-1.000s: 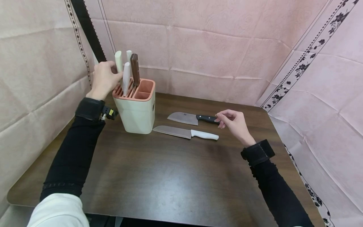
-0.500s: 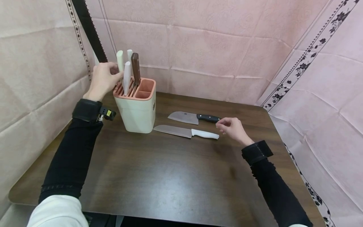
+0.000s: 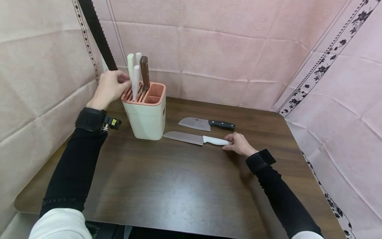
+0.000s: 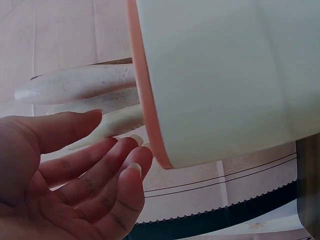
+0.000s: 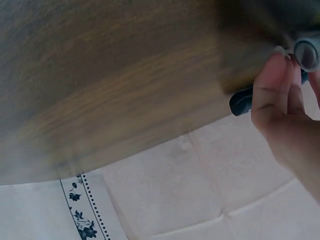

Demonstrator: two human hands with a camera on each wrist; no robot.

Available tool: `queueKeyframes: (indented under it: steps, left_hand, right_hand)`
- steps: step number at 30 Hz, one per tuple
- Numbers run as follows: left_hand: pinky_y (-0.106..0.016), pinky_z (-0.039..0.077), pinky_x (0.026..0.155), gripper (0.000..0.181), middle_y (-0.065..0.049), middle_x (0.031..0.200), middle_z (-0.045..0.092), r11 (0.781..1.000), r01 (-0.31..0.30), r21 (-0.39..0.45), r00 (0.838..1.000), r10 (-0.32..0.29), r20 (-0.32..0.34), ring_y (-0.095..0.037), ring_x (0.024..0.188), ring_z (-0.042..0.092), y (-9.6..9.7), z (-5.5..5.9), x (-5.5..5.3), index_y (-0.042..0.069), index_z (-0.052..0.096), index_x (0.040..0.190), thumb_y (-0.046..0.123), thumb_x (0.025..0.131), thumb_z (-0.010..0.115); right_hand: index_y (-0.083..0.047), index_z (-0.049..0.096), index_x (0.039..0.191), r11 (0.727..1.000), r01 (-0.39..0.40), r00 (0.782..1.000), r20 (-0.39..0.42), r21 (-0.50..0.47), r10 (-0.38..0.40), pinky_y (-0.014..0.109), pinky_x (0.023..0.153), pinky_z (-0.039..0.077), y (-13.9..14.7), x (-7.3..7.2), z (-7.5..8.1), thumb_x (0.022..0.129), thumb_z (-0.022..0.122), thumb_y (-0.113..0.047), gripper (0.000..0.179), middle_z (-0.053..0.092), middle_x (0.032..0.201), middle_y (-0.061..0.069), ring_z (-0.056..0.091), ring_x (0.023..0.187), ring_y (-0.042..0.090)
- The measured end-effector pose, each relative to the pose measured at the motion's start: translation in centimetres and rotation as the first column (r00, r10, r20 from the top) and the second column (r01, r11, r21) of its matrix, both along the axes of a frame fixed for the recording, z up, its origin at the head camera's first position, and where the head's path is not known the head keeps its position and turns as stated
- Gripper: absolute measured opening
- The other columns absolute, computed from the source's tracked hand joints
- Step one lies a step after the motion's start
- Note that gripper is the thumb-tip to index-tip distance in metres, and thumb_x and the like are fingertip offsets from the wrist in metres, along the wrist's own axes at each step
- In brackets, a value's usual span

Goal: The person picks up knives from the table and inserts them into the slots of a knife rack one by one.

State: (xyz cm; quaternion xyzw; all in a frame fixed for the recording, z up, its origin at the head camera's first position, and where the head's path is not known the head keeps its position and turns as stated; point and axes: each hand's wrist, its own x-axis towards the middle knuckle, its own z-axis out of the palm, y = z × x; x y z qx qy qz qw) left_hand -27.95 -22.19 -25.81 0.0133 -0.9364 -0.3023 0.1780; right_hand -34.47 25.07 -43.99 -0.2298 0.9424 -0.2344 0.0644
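A pale green knife block [image 3: 144, 122] with a pink slotted top stands at the back left. Several knife handles rise from it, among them a white handle [image 3: 135, 76] and a brown handle [image 3: 145, 71]. My left hand [image 3: 111, 87] is at the block's left rim beside a pale green handle [image 4: 122, 120], fingers loosely bent and holding nothing. On the table lies a white-handled kitchen knife [image 3: 186, 137], blade toward the block. My right hand [image 3: 238, 144] pinches its handle end between thumb and fingers; the round butt [image 5: 306, 54] shows between them in the right wrist view.
Just behind the white-handled knife lies a broad-bladed knife with a black handle [image 3: 222, 124]. The brown wooden table [image 3: 167, 186] has pink patterned cloth [image 3: 215, 59] hanging behind it and at both sides.
My right hand has come down and toward me, from near the black handle to the white knife's handle end. My left hand stays by the block, slightly lower.
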Motion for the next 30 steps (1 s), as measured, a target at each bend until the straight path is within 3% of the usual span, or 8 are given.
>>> queueKeyframes:
  steps: [8,14,23,30]
  left_hand:
    - [-0.051,0.044,0.091,0.040,-0.027,0.120,0.062,1.000,-0.016,-0.002,0.999,0.016,0.040,-0.039,0.110,0.058,-0.1,0.2,0.2,-0.003,0.060,0.123,0.027,0.099,0.051]
    - [-0.047,0.043,0.084,0.039,-0.025,0.119,0.062,0.997,-0.070,-0.014,0.995,0.070,0.067,-0.037,0.107,0.057,-0.3,0.3,0.5,-0.002,0.060,0.120,0.029,0.097,0.052]
    - [-0.040,0.041,0.074,0.036,-0.025,0.116,0.061,0.997,-0.061,-0.048,0.989,0.067,0.134,-0.036,0.098,0.056,-0.6,0.6,1.3,-0.002,0.061,0.115,0.029,0.097,0.055]
    - [-0.041,0.041,0.075,0.033,-0.024,0.115,0.060,0.998,-0.032,-0.050,0.983,0.040,0.179,-0.034,0.098,0.053,-0.6,0.5,1.8,-0.001,0.061,0.114,0.026,0.097,0.055]
  right_hand:
    - [-0.003,0.072,0.097,1.000,-0.012,0.997,-0.080,-0.016,0.011,0.028,0.069,0.037,-0.1,-0.4,-0.8,0.075,0.083,-0.019,0.030,0.062,0.080,0.008,0.049,0.077,0.020]
    - [-0.004,0.072,0.094,0.998,-0.040,0.998,-0.055,-0.049,0.037,0.027,0.068,0.040,0.4,-0.4,-0.5,0.076,0.082,-0.020,0.026,0.065,0.082,0.008,0.052,0.075,0.019]
    - [-0.006,0.072,0.099,0.996,-0.005,0.999,0.050,-0.093,0.009,0.029,0.073,0.044,2.3,-0.5,2.3,0.082,0.078,-0.023,0.025,0.070,0.094,0.009,0.056,0.082,0.020]
    - [-0.007,0.072,0.102,0.992,0.013,0.999,0.031,-0.125,-0.010,0.029,0.071,0.043,3.3,-0.7,4.9,0.083,0.076,-0.026,0.027,0.069,0.094,0.010,0.054,0.081,0.021]
